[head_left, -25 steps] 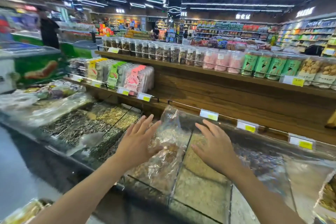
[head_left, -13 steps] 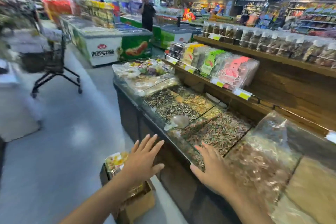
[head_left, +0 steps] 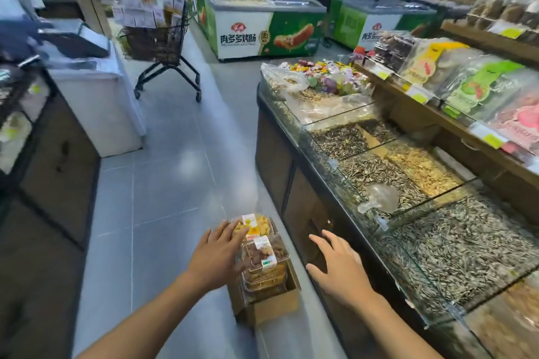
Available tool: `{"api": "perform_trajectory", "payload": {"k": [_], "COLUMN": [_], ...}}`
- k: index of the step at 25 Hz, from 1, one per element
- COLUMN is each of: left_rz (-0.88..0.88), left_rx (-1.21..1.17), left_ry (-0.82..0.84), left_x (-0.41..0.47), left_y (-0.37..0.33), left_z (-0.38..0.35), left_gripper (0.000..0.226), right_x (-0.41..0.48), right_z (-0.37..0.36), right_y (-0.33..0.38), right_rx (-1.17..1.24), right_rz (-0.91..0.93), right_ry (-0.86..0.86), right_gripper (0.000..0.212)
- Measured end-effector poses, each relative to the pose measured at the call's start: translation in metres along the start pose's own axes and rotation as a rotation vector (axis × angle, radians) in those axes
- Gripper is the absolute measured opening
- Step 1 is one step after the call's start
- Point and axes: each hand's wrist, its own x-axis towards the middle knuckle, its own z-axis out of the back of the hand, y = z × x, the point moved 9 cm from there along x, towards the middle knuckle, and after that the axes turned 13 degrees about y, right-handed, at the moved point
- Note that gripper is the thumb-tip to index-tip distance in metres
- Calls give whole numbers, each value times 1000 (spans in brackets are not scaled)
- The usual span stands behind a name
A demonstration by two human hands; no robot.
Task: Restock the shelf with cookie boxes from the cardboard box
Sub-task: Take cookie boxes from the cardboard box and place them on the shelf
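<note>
On the grey tiled floor of a shop aisle, low centre, sits an open cardboard box point(head_left: 274, 304), close against the front of a glass-fronted counter point(head_left: 364, 172) of loose seeds & nuts. Clear plastic cookie boxes point(head_left: 264, 253) are stacked in it, the top ones rising above the rim.

Left hand point(head_left: 215, 253): fingers straight, laid at the left side of the top packs, gripping nothing; real contact can't be told. Right hand point(head_left: 338, 265): open, fingers spread, in the air to the right of the carton, apart from it.

Handling, as a guess: thin clamshell packs, light, smooth, prob. slippery, easy to crush, contents breakable. Best taken w/ both palms on opposite side walls, not squeezed at the lid.

The wooden shelf point(head_left: 455, 122) runs along the right, above the counter, w/ bagged snacks.

Writing: pack stickers white w/ orange or green, too small to read. Yellow shelf tags unreadable. A green & white freezer point(head_left: 237, 38) reads 肉多多烤肠 beside a sausage photo
</note>
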Motion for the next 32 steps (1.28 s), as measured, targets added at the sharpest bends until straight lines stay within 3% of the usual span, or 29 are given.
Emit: {"api": "perform_trajectory", "payload": {"k": [5, 14, 18, 27, 32], "left_rz": [90, 249, 299, 467, 619], "left_rx": [-23, -254, -353, -750, -1108], "left_ry": [97, 239, 312, 503, 460], "left_x": [55, 207, 254, 347, 383], "left_y": [40, 105, 131, 188, 210], "left_z": [-14, -75, -127, -285, -349], "left_gripper": [85, 82, 70, 56, 26], "right_x": [83, 253, 307, 403, 453], "right_z": [-17, -53, -91, -228, -299], "right_y": [-2, -61, -87, -140, -163], "right_rx": [17, 84, 153, 492, 653], "right_rz": [35, 2, -49, -335, -491], "right_ry": [86, 277, 371, 493, 503], "right_gripper": [68, 70, 69, 65, 53]}}
